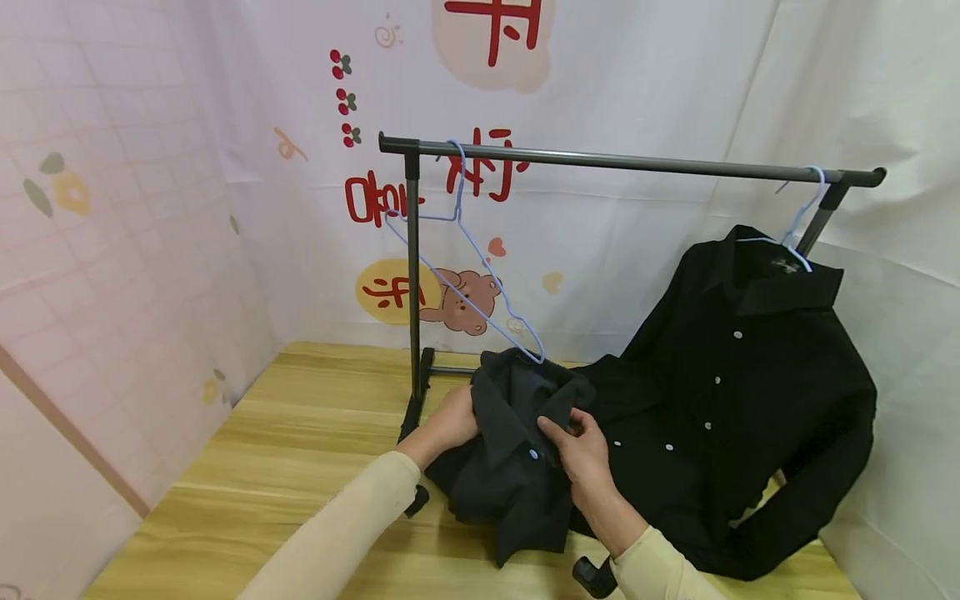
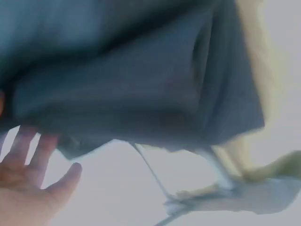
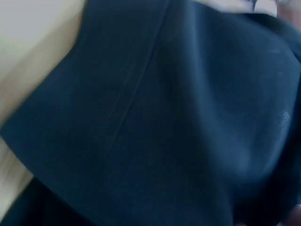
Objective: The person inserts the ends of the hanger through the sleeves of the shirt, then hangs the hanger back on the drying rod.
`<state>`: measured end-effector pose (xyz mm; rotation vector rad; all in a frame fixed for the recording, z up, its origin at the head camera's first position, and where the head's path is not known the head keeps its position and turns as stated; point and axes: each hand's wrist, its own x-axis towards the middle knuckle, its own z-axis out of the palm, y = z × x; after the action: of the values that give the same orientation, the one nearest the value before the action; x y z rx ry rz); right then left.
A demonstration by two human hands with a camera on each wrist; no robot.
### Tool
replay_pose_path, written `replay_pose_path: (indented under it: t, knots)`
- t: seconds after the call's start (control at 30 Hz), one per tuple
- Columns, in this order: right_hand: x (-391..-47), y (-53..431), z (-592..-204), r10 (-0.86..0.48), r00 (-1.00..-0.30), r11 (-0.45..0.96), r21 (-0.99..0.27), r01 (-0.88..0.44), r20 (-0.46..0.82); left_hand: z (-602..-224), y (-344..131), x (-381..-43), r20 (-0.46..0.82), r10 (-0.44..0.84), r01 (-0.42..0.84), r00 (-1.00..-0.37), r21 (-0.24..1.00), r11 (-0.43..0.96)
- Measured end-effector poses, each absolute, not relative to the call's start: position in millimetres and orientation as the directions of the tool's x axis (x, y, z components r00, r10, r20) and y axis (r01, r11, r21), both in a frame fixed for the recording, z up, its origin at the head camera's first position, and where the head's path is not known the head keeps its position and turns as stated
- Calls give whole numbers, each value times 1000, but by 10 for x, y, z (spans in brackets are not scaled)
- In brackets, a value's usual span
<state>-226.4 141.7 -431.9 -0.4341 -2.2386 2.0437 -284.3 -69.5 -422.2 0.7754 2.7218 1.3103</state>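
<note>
A dark button-up shirt (image 1: 517,492) is bunched between both hands, its collar upward and a pale button at the front. My left hand (image 1: 456,419) grips its left side, the fingertips hidden by cloth; in the left wrist view the outer fingers are spread under the fabric. With thumb and fingers my right hand (image 1: 585,454) pinches the right collar edge. A light blue wire hanger (image 1: 491,279) hangs tilted from the rail, its low end reaching the back of the collar. Dark cloth (image 3: 155,113) fills most of the right wrist view.
The hangers hang on a dark metal garment rack (image 1: 637,161) on a wood-grain table (image 1: 315,425). A second black shirt (image 1: 787,367) hangs at the right, its lower part spread beside the held shirt. A printed white curtain (image 1: 615,75) stands behind.
</note>
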Motion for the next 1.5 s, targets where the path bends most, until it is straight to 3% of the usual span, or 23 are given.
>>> replay_pose_path:
  t: [0.13, 0.27, 0.4, 0.53, 0.67, 0.83, 1.0, 1.2, 1.4, 1.5]
  knots:
    - [-2326, 1636, -4399, 339, -940, 258, -957, 131, -38, -4400, -945, -2891, 132, 377, 327, -917, 791, 517]
    - [-2351, 1791, -4413, 294, -953, 358, -933, 40, 72, -4405, -1191, -2875, 67, 340, 199, -938, 908, 369]
    - [-2359, 1899, -4395, 129, -957, 402, -896, -189, 259, -4245, -1370, -2860, 67, 291, 117, -954, 980, 159]
    - [-2437, 1962, -4426, -86, -920, 406, -830, -383, 382, -4120, -1500, -2869, 124, 213, 164, -969, 969, 183]
    - [-2566, 1978, -4529, -150, -929, 521, -771, -365, 339, -4160, -1600, -2874, 98, 173, 151, -980, 931, 331]
    - [-2715, 1993, -4663, -223, -949, 667, -676, -314, 221, -4286, -1703, -2858, 62, 212, 136, -975, 923, 360]
    - [-2744, 2030, -4676, -283, -920, 713, -581, -391, 271, -4330, -1772, -2850, 81, 263, 184, -961, 901, 393]
    - [-2734, 2054, -4532, -288, -917, 660, -637, -398, 276, -4239, -1882, -2833, 110, 255, 215, -961, 874, 435]
    - [-2775, 2063, -4692, -452, -848, 755, -388, -529, 276, -4223, -1913, -2878, 80, 247, 184, -966, 884, 431]
    - [-2770, 2092, -4713, -404, -846, 755, -395, -523, 349, -4179, -1931, -2883, 93, 242, 196, -966, 873, 447]
